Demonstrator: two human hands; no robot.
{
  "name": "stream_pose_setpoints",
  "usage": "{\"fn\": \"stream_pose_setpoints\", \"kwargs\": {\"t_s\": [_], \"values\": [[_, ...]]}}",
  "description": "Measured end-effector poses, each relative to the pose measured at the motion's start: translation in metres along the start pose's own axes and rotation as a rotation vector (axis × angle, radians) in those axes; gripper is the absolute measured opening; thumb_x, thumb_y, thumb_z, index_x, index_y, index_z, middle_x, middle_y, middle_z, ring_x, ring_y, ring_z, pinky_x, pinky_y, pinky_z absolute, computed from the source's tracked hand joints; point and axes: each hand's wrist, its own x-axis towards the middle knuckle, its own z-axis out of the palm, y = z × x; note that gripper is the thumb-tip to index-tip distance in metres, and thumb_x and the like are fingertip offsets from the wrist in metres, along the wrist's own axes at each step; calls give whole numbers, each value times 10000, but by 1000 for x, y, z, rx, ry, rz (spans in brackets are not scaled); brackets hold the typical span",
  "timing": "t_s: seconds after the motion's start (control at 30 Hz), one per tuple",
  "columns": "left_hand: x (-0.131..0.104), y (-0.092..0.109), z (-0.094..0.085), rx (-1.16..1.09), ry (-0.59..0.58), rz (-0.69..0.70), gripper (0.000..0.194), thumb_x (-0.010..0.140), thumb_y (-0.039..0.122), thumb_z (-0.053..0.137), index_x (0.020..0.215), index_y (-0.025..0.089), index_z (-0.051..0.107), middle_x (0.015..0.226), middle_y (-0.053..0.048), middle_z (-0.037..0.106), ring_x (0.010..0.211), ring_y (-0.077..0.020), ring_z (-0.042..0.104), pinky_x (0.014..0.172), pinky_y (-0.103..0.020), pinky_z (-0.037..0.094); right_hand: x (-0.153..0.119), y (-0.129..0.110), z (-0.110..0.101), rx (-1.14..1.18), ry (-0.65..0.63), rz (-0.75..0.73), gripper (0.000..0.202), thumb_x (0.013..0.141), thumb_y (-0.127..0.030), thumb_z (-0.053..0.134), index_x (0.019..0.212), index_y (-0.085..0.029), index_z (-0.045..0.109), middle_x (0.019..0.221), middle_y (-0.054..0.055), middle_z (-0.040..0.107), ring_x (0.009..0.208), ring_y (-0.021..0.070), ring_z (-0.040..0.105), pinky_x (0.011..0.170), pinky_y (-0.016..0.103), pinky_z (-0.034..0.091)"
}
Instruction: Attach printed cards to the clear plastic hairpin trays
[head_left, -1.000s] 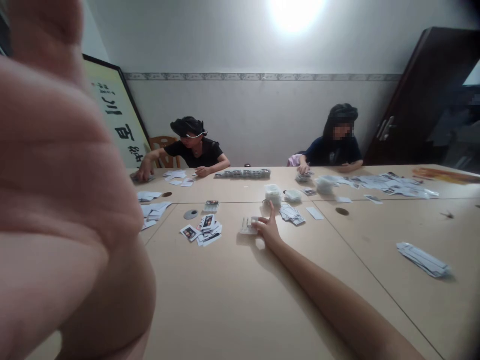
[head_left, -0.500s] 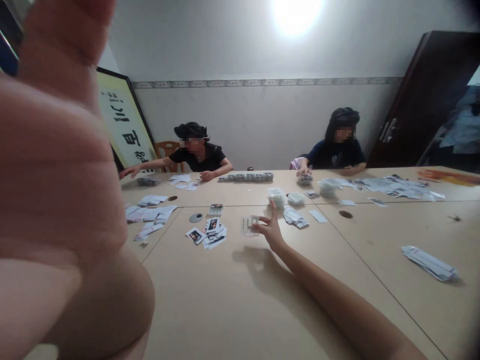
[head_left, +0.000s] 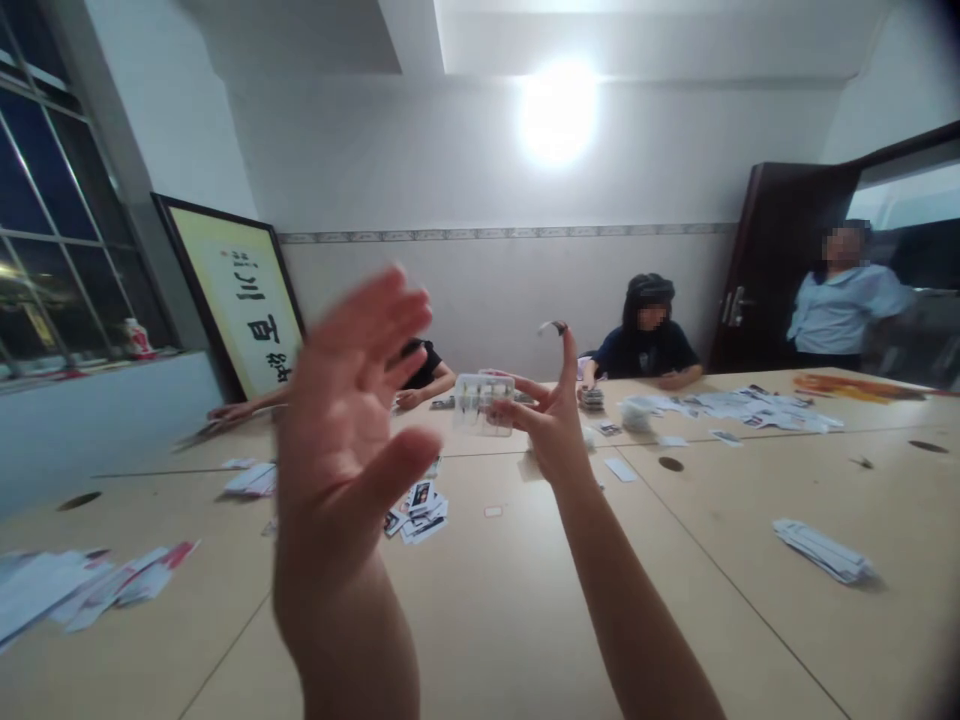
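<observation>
My right hand (head_left: 556, 425) grips a small clear plastic tray (head_left: 466, 405) between thumb and fingers, above the table. The tray has narrow compartments with thin dark bits in them. On my raised right index fingertip sits a small curved strip (head_left: 553, 327), dark at one end and pale at the other, that looks like a false eyelash. My left hand (head_left: 352, 400) is up beside the tray, blurred, fingers apart and nothing in it. Below lies a pile of printed cards (head_left: 421, 512), partly hidden by my left hand.
Paper slips (head_left: 71, 585) lie on the table's left, and a bundle of folded cards (head_left: 823, 550) on the right. Clear trays (head_left: 637, 412) and scattered papers (head_left: 757, 408) lie farther back. Two co-workers sit opposite; another person (head_left: 840, 300) stands by the door.
My left hand has moved away from the camera, into full view. My right hand has risen with the tray, and a curved strip now shows on its index finger. The view has tilted up.
</observation>
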Motion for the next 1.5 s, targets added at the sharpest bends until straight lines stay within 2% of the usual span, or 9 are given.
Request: {"fn": "stream_pose_setpoints", "kwargs": {"t_s": [0.1, 0.27, 0.43, 0.57, 0.7, 0.97, 1.13, 1.27, 1.5], "values": [[8, -26, 16, 113, -81, -184, 549, 824, 404, 797, 1338, 343, 615, 1450, -32, 569, 1376, -284, 507, 1116, -445, 471, -9, -8, -1, -26, -45, -11, 1381, 656, -232, 893, 1584, -453, -105, 1087, 46, 773, 794, 230, 771, 744, 410, 647], [-2, -63, 0, 207, -92, -399, 572, 818, 469, 780, 1323, 253, 623, 1315, -101, 668, 1233, -286, 616, 1050, -454, 488, -15, -6, 0, -97, -86, 22, 1366, 698, -313, 890, 1582, -447, -143, 1120, 54, 753, 815, 247, 772, 798, 473, 657], [3, -78, -3, 186, -196, -606, 520, 768, 482, 808, 1163, 162, 699, 835, -65, 746, 750, -207, 681, 689, -318, 519, -16, -6, -1, -149, -92, 45, 1386, 689, -373, 905, 1584, -442, -152, 1079, 44, 749, 816, 270, 779, 810, 523, 662], [4, -80, -4, 259, -170, -604, 438, 747, 434, 821, 1075, 166, 709, 671, -4, 671, 616, -160, 609, 585, -266, 437, -18, -12, -4, -246, -58, -12, 1339, 730, -341, 879, 1595, -421, -140, 1099, 48, 747, 1004, 284, 763, 917, 515, 635], [3, -80, -1, 363, -133, -568, 350, 783, 397, 779, 1058, 195, 701, 734, -2, 649, 656, -170, 645, 592, -262, 446, -22, -20, -5, -352, 54, -157, 1207, 807, -265, 801, 1615, -399, -85, 1104, 42, 744, 1154, 266, 713, 1009, 477, 591], [2, -82, 11, 167, -208, -575, 345, 833, 334, 722, 1135, 174, 671, 844, -46, 713, 756, -182, 675, 689, -290, 500, -25, -29, -6, -336, -11, -64, 1265, 748, -289, 856, 1620, -381, -56, 875, -7, 753, 701, 215, 768, 610, 333, 671], [-1, -84, 14, 93, -175, -599, 541, 831, 399, 757, 1278, 183, 543, 1005, -99, 748, 903, -233, 714, 757, -329, 547, -21, -27, -10, -272, 4, -39, 1324, 688, -339, 909, 1619, -386, -31, 829, -24, 727, 647, 212, 754, 550, 319, 661], [-4, -79, 15, -23, -323, -613, 507, 870, 495, 717, 1226, 178, 545, 1115, -141, 751, 971, -256, 733, 763, -318, 558, -19, -29, -10, -223, -28, 36, 1370, 658, -316, 924, 1615, -382, -53, 818, -45, 738, 598, 177, 736, 547, 286, 641], [-4, -65, 16, 35, -528, -536, 631, 945, 558, 574, 1446, 177, 534, 1171, -107, 732, 1009, -236, 702, 779, -303, 552, -23, -33, -6, -189, -10, 62, 1353, 653, -320, 922, 1612, -404, -29, 856, -46, 742, 701, 179, 757, 643, 314, 654]]}}
